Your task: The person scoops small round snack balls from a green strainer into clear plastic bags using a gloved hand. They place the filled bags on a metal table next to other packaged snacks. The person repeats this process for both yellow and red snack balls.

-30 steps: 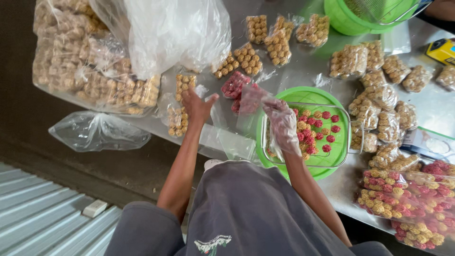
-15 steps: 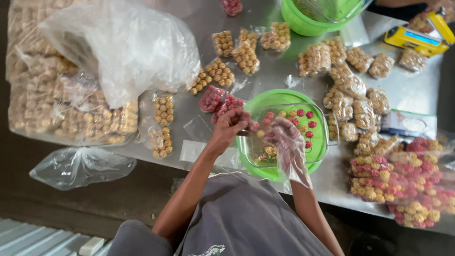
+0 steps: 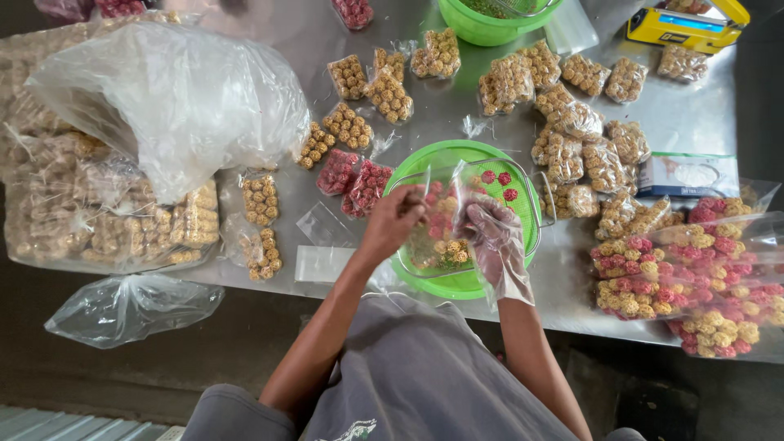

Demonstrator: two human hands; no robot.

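Honestly, keep that small clear bag (image 3: pixel 445 216) wide open right over the green basket (image 3: pixel 465 155) on the tabletop (image 3: pixel 457 90). Left hand (image 3: pixel 396 224) has its fingers pinched shut on the bag's edge; the gloved right hand (image 3: pixel 494 241) grips the other side. I'd keep it low so stray red and tan balls (image 3: pixel 498 184) fall back in.

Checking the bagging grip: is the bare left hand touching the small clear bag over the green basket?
Touching. The head view shows the left hand pinching the edge of the clear bag above the green basket; the gloved right hand holds its other side.
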